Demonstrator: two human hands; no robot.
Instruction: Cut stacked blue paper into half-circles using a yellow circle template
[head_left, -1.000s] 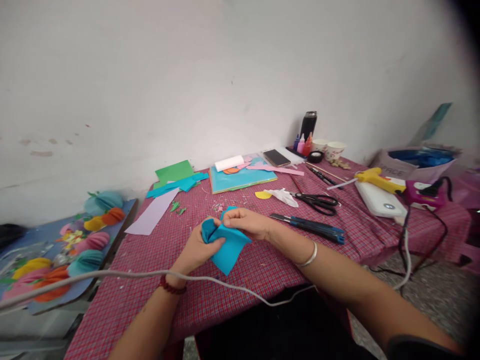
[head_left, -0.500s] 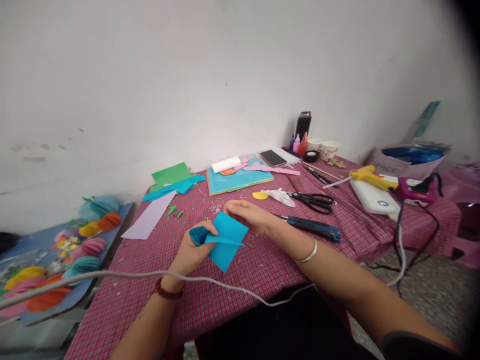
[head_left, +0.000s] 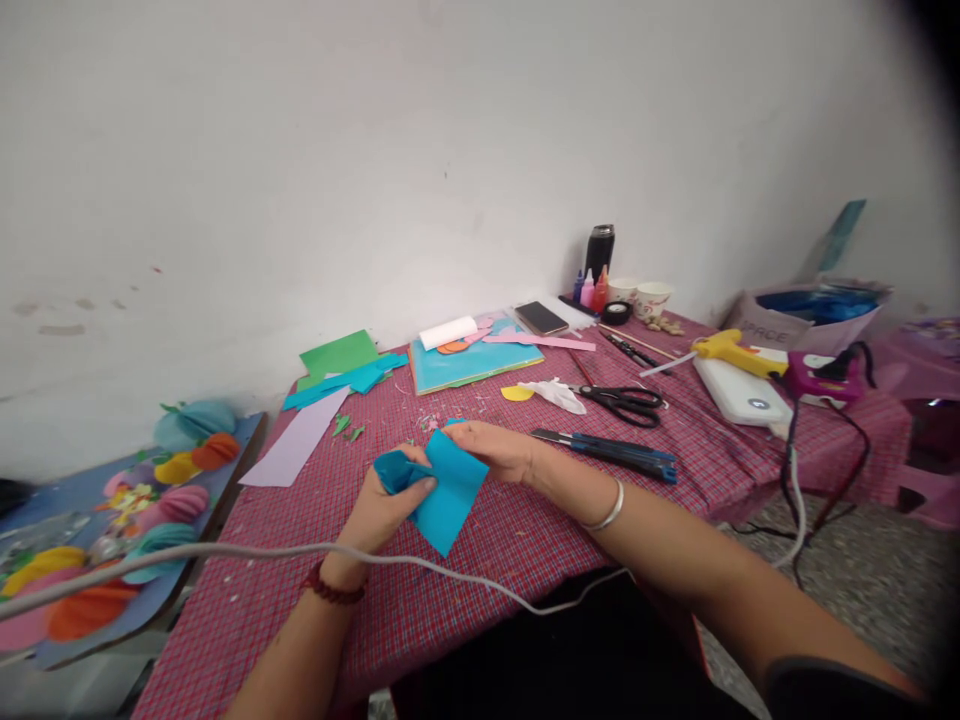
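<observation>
One folded piece of blue paper (head_left: 452,490), held up over the checked-cloth bench (head_left: 525,530), risks creasing off-line should the thumb bear down unevenly; a white cable (head_left: 247,549) strung near the left hand (head_left: 382,512) could snag and jog the work. The left hand's grip is closed on the paper, thumb on the near face; the right hand (head_left: 501,452) meets the upper right edge, fingers partly hidden, so whether it pinches cannot be told.
</observation>
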